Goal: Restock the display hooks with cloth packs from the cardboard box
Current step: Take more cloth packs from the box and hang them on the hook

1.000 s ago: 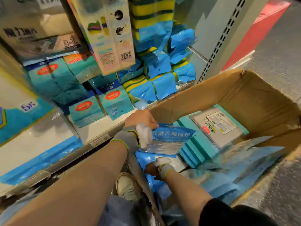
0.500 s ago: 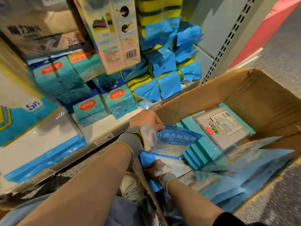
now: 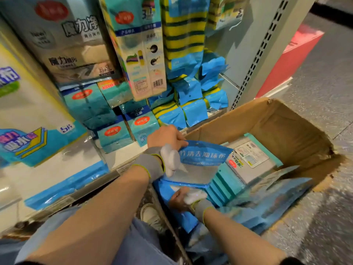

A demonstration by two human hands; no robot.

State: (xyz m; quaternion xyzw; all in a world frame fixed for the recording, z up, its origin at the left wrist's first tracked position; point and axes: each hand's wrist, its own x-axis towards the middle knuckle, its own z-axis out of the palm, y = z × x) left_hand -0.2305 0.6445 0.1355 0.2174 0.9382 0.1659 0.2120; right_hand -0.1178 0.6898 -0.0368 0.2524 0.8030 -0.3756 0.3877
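Down at four o'clock of the view, the cardboard box [image 3: 248, 119] stands open on the floor beside the shelf [image 3: 118, 157]. Over its nine-o'clock wall the left hand [image 3: 168, 137] has its grip clamped on the top edge of a blue cloth pack [image 3: 205, 154], which is held above the box's contents with its printed face up. At six o'clock from that pack the right hand [image 3: 181, 198] lies among more blue packs [image 3: 277, 197] in the box's near corner. Its fingers are hidden, so I cannot tell whether that grip is together or apart. Teal packs [image 3: 225, 186] stand on edge at three o'clock of the right hand, with a grey labelled pack [image 3: 252, 165] lying over them. Striped sponge packs [image 3: 183, 35] hang at twelve o'clock.
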